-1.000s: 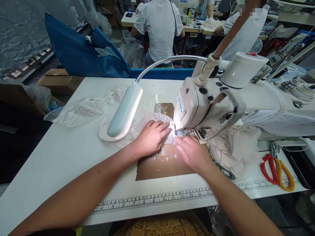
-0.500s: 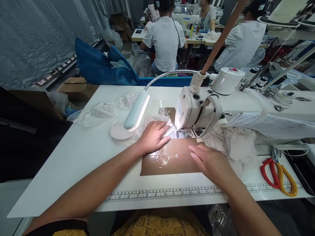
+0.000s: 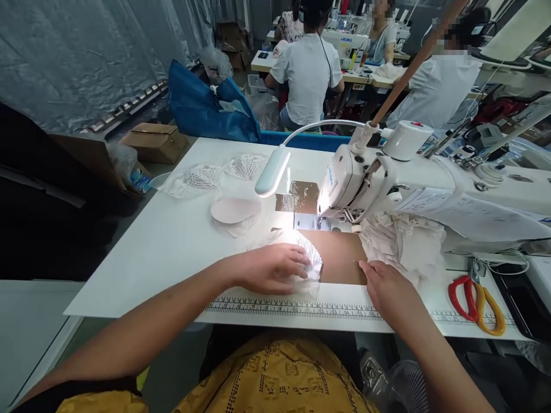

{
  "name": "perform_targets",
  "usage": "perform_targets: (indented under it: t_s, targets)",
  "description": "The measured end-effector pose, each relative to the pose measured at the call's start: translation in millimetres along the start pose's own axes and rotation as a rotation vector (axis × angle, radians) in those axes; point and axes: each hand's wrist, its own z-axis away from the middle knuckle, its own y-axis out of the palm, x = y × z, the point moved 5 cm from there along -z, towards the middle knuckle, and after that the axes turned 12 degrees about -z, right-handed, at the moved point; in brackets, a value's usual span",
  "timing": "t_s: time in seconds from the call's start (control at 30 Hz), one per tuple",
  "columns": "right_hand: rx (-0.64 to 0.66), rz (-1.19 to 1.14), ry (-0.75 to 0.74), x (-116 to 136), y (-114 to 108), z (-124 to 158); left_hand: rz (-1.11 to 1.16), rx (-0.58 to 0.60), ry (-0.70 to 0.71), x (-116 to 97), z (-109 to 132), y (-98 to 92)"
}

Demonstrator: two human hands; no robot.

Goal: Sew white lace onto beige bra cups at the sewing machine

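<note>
My left hand lies over a white lace piece, fingers bent and pressed on it, at the front of the brown plate. Thumb and fingers of my right hand are pinched together at the plate's right edge. A small thin tip pokes out of that pinch, too small to name. Behind both hands stands the white sewing machine, its needle area lit and bare of cloth. To the left are a pale oval pad and more lace pieces.
A lamp on a bendable neck hangs left of the machine head. Gathered white lace fabric lies under the machine arm. Red-and-yellow-handled scissors rest at right, by a dark phone-like slab. Several people sit at machines beyond a blue bag.
My left hand has drawn the lace piece from the needle area toward me. My right hand has shifted slightly right and closed into a pinch. The camera view has turned a little.
</note>
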Motion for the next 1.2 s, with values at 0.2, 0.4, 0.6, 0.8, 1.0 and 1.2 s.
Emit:
perform_targets:
  t_s: [0.2, 0.4, 0.6, 0.8, 1.0, 1.2]
  targets:
    - [-0.198, -0.21, 0.025, 2, -21, 5, 0.069, -0.23, -0.511, 47, 18, -19.2]
    - [-0.187, -0.607, 0.083, 13, -34, -2, 0.318, -0.095, -0.618, 68, 11, -12.8]
    - [0.105, -0.924, 0.185, 25, -22, -50, 0.77, -0.123, -0.532, 58, 1, 3.6]
    - [0.114, -1.112, 0.211, 29, -7, -96, 0.888, -0.138, -0.58, 56, 3, 9.5]
    - [0.189, -1.143, 0.267, 43, 15, -108, 0.781, -0.203, -0.631, 66, 6, 8.7]
    - [0.193, -1.315, 0.35, 42, 20, -102, 0.648, -0.196, -0.51, 64, -3, 7.1]
